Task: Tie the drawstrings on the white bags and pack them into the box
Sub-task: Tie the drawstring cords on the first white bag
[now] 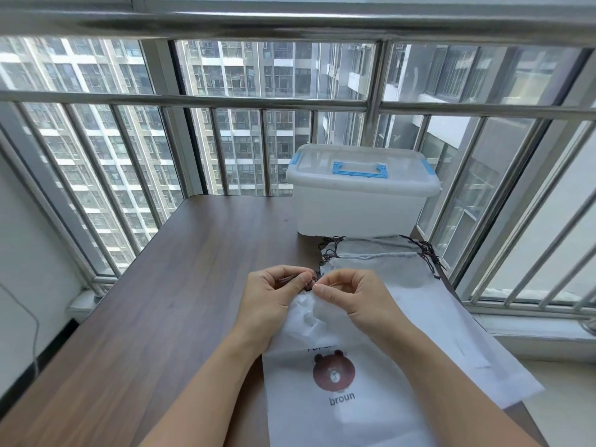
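A white drawstring bag (338, 411) with a brown bear print lies on the table in front of me, its mouth gathered at the top. My left hand (274, 295) and my right hand (351, 298) both pinch the dark drawstring (311, 283) at the bag's mouth, fingertips almost touching. A stack of several more white bags (419, 295) with dark cords lies just beyond and to the right. Behind the stack stands the translucent white box (358, 204), its lid with blue handle and clips shut.
The brown wooden table (180, 285) stretches to the left of the bags. Metal window bars (225, 101) and glass close off the far side and the right. A white wall with a thin cable (32, 321) is at the left.
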Available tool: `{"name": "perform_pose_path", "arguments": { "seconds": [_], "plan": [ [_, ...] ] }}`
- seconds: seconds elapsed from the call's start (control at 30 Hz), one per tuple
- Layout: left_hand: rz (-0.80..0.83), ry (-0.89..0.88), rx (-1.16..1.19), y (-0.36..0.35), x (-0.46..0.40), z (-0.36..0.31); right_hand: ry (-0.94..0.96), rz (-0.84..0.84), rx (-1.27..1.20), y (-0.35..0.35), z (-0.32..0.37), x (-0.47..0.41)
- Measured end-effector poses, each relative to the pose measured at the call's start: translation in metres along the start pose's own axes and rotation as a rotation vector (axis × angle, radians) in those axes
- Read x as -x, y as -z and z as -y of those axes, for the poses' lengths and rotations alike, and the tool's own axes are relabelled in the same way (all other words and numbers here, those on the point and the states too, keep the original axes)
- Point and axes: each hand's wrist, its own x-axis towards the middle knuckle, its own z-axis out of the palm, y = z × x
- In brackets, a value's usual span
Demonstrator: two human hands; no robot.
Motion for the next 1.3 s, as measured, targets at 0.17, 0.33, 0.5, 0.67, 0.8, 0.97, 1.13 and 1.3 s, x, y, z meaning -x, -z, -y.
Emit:
{"name": "perform_pose_path", "arguments": {
  "seconds": [0.17, 0.33, 0.5, 0.67, 0.8, 0.97, 1.13, 1.3],
  "plan": [
    [0.023, -0.038, 0.026, 0.002, 0.002, -0.003, 0.02, -0.026, -0.089, -0.005, 0.001, 0.001],
    [0.08, -0.062, -0.02, 0.001, 0.004, -0.004, 0.002, -0.004, -0.112, -0.002, 0.005, 0.003],
    [0.087, -0.223, -0.275, 0.006, -0.001, 0.004, 0.103, -0.057, 0.053, 0.0, 0.002, -0.001],
    [0.077, -0.462, -0.525, 0.009, -0.004, 0.007, 0.197, -0.122, 0.136, -0.004, -0.008, -0.006],
    [0.075, -0.588, -0.624, 0.008, -0.005, 0.01, 0.151, -0.128, 0.156, -0.01, -0.016, -0.011],
    [0.119, -0.438, -0.486, 0.003, -0.006, 0.012, -0.052, 0.006, 0.123, -0.008, -0.016, -0.019],
    [0.126, -0.379, -0.432, 0.004, -0.007, 0.015, -0.147, 0.187, -0.254, 0.01, -0.015, -0.013],
    [0.165, -0.313, -0.3, 0.002, -0.005, 0.01, -0.256, 0.28, -0.442, 0.024, -0.008, -0.014]
  ]
}}
